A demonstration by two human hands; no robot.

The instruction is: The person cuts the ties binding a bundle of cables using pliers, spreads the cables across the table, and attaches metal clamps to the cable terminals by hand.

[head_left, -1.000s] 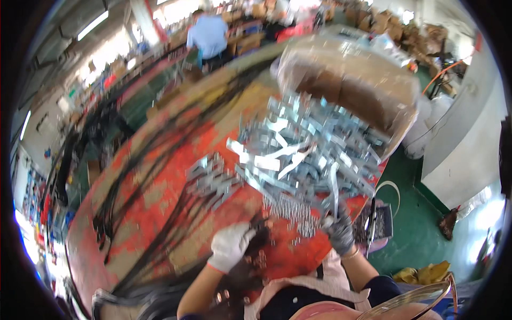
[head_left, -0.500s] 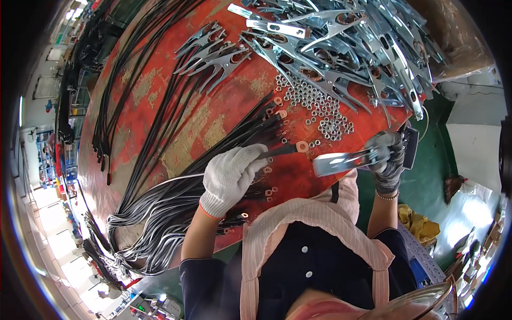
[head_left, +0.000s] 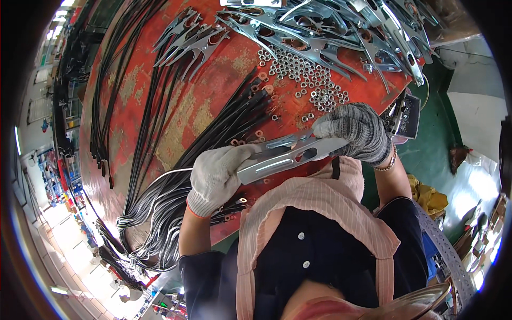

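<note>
My right hand (head_left: 354, 133), in a grey glove, grips a silvery metal spring clamp (head_left: 288, 159) by one end. The clamp lies slantwise in front of my chest, its handle end pointing to my left hand (head_left: 213, 175). My left hand, in a white knit glove, is closed on a cable (head_left: 178, 170), which runs out leftwards. Its fingertips meet the clamp's handle end; the cable's ring-lug end is hidden behind the clamp and fingers. Just beyond both hands, loose hex nuts (head_left: 328, 98) lie scattered. Black cables (head_left: 213, 128) with copper ring lugs (head_left: 268, 89) lie beside my left hand.
A big pile of metal clamps (head_left: 320, 37) covers the far right of the worn red table (head_left: 138, 85). Several clamps with cables attached (head_left: 189, 42) lie at far left. A dark tray of small parts (head_left: 408, 117) stands at the right edge, above a green floor (head_left: 440, 144).
My right hand has brought the clamp leftwards to my left hand, and the two now meet. The cable's copper lug, visible before, is now hidden. The view has shifted slightly.
</note>
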